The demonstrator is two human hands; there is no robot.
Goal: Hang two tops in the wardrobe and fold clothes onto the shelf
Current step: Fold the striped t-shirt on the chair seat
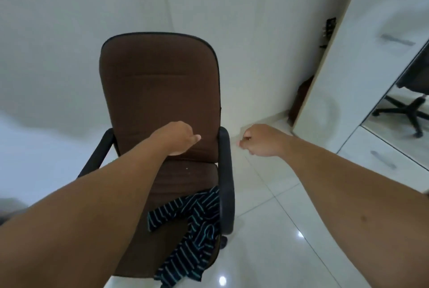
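1. The left hand (180, 138) reaches out over the backrest of the brown chair (160, 83); its fingers curl loosely and grasp nothing.
2. The right hand (257, 140) hangs in the air just right of the chair's armrest (226, 178), over the floor (290, 229). Its fingers are curled in and appear to hold nothing, though blur makes a small pinch hard to rule out.
3. The striped top (192, 229) lies crumpled on the front right of the seat, one end spilling over the seat edge towards the floor. Both hands are well apart from it.
4. The wardrobe (362, 74) stands to the right, its doors shut and a mirror panel on it reflecting a chair base.
5. The step in hand looks to be picking up the top. It would go best by bringing both hands back down to the seat, finding the shoulders or collar, and lifting so the fabric falls straight instead of dragging.
6. The top is thin, limp, dark cloth with pale stripes; it will bunch and slip. The chair is padded woven fabric with hard black arms, and the floor is glossy pale tile.
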